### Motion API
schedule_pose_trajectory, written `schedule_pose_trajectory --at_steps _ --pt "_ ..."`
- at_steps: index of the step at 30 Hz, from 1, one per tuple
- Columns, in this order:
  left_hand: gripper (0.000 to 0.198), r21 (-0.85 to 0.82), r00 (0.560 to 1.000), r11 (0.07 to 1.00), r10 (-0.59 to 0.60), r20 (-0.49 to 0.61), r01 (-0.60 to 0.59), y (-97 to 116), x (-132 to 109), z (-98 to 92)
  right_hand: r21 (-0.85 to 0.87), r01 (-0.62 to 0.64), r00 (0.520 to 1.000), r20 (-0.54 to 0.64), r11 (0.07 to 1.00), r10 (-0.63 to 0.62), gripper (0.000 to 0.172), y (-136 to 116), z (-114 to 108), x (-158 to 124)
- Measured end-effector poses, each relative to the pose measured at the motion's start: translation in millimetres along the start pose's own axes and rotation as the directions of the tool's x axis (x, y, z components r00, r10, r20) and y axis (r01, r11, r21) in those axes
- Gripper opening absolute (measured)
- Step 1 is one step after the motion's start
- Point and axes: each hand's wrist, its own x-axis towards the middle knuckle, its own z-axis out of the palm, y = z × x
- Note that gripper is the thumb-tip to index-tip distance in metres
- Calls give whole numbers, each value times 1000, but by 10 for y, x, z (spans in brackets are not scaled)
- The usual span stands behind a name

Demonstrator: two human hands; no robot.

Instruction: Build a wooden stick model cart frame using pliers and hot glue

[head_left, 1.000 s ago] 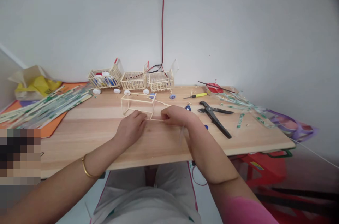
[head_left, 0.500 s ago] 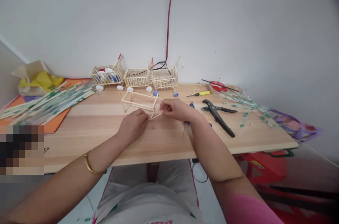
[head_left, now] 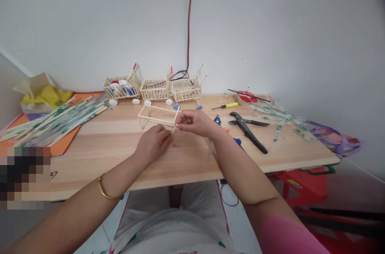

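An open box-shaped frame of thin wooden sticks [head_left: 156,119] rests on the wooden table. My left hand [head_left: 152,142] is closed, its fingertips pinching the frame's near right corner. My right hand [head_left: 195,121] is closed too, thumb and forefinger pinched on a thin stick [head_left: 173,130] at the frame's right end. Its fingers partly cover that end, so I cannot tell whether the stick is joined to the frame. Beside my right forearm lie a small blue bottle [head_left: 217,120] and another blue piece [head_left: 238,141].
Behind stand three small stick carts [head_left: 121,86] on wheels. To the right lie black-handled cutters [head_left: 247,132], a yellow-handled screwdriver [head_left: 231,105] and a red-lined bowl [head_left: 246,97]. At left, stick bundles [head_left: 63,119] cover an orange sheet [head_left: 64,146]. A red stool [head_left: 306,186] stands beyond the table edge.
My right hand has moved left, bringing the thin stick in against the frame's right end. The left hand stays nearly in place. More of the blue bottle shows now.
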Motion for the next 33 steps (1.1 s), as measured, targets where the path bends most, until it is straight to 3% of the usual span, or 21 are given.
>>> schedule_pose_trajectory --at_steps 5,9,12,16,23,33 --pt "17 -66 998 998 7 -55 -11 12 23 3 25 18 999 -28 1000 -17 14 36 65 32" --pt "18 -208 988 977 -73 -138 43 79 65 -34 33 46 998 -51 998 -44 19 104 104 44" --pt "17 -291 980 951 -148 -134 103 135 91 -73 36 56 997 -49 998 -54 22 139 126 46" --pt "20 -353 981 930 -151 -121 100 154 99 -96 15 66 997 -37 998 -66 27 145 144 49" --pt "24 -307 979 940 -182 -89 147 129 126 -96 -1 90 994 -65 996 -90 20 120 152 52" --pt "26 -285 978 951 -164 -126 122 121 143 -70 -75 66 992 -105 995 -74 16 72 155 52"
